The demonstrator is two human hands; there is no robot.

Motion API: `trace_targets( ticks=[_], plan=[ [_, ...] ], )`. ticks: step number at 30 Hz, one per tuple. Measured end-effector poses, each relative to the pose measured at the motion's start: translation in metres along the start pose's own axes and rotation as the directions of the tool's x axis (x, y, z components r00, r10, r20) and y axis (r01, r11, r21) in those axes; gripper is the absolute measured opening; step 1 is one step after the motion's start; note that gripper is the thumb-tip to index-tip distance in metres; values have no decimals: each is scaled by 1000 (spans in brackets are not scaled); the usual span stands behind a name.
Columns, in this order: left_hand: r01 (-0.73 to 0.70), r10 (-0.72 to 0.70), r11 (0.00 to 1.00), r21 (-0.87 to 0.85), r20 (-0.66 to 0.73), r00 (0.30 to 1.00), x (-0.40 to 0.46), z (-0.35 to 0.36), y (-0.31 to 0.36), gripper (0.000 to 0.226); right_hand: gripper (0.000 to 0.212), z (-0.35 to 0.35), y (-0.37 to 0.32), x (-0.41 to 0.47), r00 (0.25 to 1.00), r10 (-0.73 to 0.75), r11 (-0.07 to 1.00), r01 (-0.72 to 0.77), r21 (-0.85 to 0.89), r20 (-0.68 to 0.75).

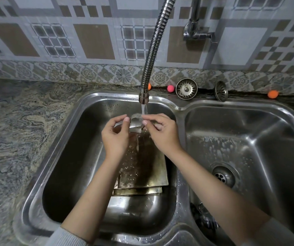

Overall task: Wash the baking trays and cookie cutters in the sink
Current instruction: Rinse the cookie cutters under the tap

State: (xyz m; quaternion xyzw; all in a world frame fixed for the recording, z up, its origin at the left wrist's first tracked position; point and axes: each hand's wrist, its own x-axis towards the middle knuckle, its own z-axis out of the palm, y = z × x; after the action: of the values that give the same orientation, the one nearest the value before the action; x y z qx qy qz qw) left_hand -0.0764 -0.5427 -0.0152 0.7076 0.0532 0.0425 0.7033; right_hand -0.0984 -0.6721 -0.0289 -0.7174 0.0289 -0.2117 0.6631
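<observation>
Both hands were up under the tap, right over the left basin [82, 142] of the double sink! The left hand [115, 137] pinched one edge of a small metal cookie cutter [135, 123], fingers curled in on it, and the right hand [162, 134] pinched the opposite edge, thumb and forefinger closed on the thin strip. The cutter hung between them, directly beneath the flexible faucet hose [154, 45], and the stream of water [144, 109] fell straight onto its top rim. Below the hands, the baking trays [142, 167] lay stacked flat on the basin floor, dark, wet and beaded with droplets, the upper one sitting slightly askew on the one under it. The right basin [249, 142] stood beside it, its drain [223, 176] open to view and something metallic in its near corner, too dim to make out. Back on the marbled desk [18, 125], two sink strainers [186, 88] leaned against the tiled wall, with small orange and pink balls [170, 88] near them.
</observation>
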Motion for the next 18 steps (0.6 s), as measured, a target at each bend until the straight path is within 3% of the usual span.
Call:
trace_targets(
  ticks=[4, 9, 18],
  plan=[
    [-15, 15, 1000, 11, -4, 1000, 2, -4, 0, 20, 25, 3, -1, -1, 1000, 5, 1000, -6, 23, 6],
    [-85, 84, 996, 28, 49, 995, -5, 10, 2, 9, 24, -11, 0, -4, 999, 38, 999, -37, 28, -26],
    [-149, 137, 987, 57, 174, 975, -11, 29, 5, 10, 28, -38, 2, -3, 996, 46, 999, -45, 18, -81]
  ],
)
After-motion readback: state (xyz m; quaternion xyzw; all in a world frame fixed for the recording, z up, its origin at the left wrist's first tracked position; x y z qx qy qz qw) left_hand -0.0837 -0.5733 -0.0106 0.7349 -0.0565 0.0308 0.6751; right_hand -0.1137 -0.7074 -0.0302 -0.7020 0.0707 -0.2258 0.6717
